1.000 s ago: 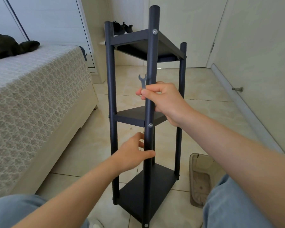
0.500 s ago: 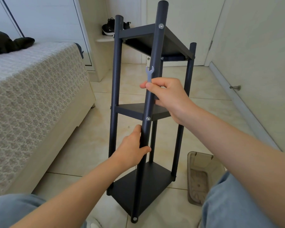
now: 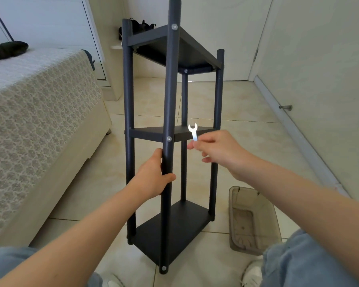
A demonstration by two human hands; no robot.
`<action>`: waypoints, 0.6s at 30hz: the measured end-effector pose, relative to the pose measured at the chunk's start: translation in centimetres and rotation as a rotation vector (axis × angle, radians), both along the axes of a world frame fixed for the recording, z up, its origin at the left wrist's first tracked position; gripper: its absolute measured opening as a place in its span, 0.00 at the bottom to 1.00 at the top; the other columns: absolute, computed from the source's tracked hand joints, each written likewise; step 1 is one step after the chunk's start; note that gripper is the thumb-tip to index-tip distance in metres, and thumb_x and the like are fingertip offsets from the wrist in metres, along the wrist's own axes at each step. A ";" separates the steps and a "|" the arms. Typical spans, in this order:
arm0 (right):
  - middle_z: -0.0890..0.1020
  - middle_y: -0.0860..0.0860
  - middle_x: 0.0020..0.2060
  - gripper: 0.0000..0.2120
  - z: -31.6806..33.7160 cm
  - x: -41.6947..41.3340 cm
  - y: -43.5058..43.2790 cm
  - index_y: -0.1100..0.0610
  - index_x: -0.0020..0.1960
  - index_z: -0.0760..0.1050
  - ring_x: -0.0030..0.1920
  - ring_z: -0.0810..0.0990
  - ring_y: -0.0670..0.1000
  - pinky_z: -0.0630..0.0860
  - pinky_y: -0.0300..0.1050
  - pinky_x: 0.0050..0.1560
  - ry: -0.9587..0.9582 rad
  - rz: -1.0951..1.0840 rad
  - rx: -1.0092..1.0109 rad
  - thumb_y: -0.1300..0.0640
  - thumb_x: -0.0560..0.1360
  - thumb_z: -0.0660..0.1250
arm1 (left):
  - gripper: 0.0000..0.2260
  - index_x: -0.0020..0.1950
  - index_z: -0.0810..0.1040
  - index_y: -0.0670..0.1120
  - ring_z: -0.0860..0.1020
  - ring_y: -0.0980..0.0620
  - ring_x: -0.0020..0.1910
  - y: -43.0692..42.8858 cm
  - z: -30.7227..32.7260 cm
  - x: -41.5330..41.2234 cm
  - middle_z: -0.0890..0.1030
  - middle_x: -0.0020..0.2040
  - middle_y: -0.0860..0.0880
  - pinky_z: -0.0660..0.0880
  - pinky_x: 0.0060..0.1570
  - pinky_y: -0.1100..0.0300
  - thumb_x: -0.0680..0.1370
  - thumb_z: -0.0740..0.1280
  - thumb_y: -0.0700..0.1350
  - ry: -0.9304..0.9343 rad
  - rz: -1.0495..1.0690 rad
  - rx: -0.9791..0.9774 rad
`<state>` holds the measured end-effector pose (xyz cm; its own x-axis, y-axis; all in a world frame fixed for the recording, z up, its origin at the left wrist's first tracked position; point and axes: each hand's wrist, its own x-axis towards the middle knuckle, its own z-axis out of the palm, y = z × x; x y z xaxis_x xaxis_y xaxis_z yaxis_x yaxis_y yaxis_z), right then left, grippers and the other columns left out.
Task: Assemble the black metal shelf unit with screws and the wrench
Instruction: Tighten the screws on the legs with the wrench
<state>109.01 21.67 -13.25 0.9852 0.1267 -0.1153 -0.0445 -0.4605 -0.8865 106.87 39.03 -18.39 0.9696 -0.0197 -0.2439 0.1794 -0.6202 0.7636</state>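
Note:
The black metal shelf unit (image 3: pixel 170 96) stands upright on the tile floor, with three shelves between four round posts. Silver screw heads show on the near post at the top (image 3: pixel 174 27), at the middle shelf (image 3: pixel 169 139) and at the foot (image 3: pixel 164 268). My left hand (image 3: pixel 153 179) grips the near post just below the middle shelf. My right hand (image 3: pixel 218 150) is off the post, to its right, and pinches a small silver wrench (image 3: pixel 193 131) whose open jaw points up in front of the middle shelf.
A bed (image 3: pixel 35 125) with a patterned cover runs along the left. A clear brown plastic tray (image 3: pixel 253 220) lies on the floor right of the shelf base. A white door (image 3: pixel 319 59) and a door stop (image 3: pixel 286 107) are on the right. My knees in jeans frame the bottom.
My right hand let go of the near post and moved down and right with the wrench. The shelf unit has gone from tilted to upright. My left hand keeps its hold on the post.

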 end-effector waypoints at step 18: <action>0.78 0.49 0.36 0.09 -7.4 -0.6 3.1 0.55 0.42 0.79 0.38 0.77 0.46 0.79 0.42 0.48 -0.088 -0.139 -0.034 0.56 0.79 0.66 | 0.27 0.73 0.61 0.51 0.80 0.41 0.59 0.8 0.1 0.4 0.74 0.68 0.45 0.82 0.52 0.47 0.79 0.70 0.40 -0.004 0.022 0.048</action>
<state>108.42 24.73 -20.65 0.9995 -0.0136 -0.0293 -0.0322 -0.4853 -0.8737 107.28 39.84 -18.30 0.9706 0.0128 -0.2404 0.1903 -0.6525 0.7335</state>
